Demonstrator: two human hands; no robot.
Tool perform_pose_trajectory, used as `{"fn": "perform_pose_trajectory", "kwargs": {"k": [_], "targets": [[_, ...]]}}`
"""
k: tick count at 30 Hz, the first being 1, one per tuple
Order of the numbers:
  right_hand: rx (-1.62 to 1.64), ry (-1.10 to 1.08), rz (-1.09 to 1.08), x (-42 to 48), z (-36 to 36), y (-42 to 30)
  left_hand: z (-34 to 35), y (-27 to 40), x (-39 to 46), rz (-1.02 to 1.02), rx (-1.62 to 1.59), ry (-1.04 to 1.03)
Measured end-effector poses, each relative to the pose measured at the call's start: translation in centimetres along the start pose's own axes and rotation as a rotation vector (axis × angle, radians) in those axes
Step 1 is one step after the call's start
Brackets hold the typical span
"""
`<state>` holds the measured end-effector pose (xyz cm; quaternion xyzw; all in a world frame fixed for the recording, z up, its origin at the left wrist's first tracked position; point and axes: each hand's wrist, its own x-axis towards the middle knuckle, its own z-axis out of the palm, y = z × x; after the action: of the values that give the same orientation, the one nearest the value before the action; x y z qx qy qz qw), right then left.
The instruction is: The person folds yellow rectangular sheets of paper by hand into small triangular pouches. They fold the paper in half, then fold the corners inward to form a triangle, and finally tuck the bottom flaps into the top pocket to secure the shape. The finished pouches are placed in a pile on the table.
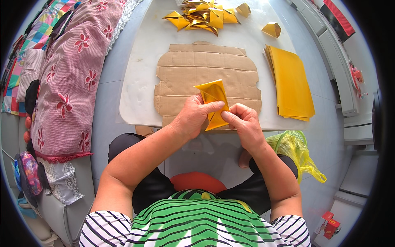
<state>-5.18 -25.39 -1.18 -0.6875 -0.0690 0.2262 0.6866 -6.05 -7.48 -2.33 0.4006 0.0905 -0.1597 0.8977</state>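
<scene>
A folded piece of shiny gold paper with pointed corners is held between both hands, above the near part of a flattened cardboard sheet. My left hand grips it from the left, thumb across its face. With thumb and bent fingers, my right hand pinches its lower right edge. Folded gold paper pieces lie in a pile at the table's far side, and two more sit apart to the right of them. A stack of flat gold paper sheets rests at the right.
The white table has rounded corners. Below its right near corner stands a green mesh basket with a yellow plastic bag. A sofa draped with a pink flowered cover runs along the left. Grey cabinets line the right.
</scene>
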Motion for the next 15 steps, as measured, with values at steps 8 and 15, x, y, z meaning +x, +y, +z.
{"fn": "perform_pose_trajectory", "kwargs": {"k": [8,15], "targets": [[-0.108,0.037,-0.037,-0.15,0.32,-0.02,0.58,0.35,-0.29,0.015,0.006,0.051],[-0.146,0.074,-0.080,-0.26,0.59,-0.42,0.06,0.28,-0.09,0.092,-0.050,0.034]]}}
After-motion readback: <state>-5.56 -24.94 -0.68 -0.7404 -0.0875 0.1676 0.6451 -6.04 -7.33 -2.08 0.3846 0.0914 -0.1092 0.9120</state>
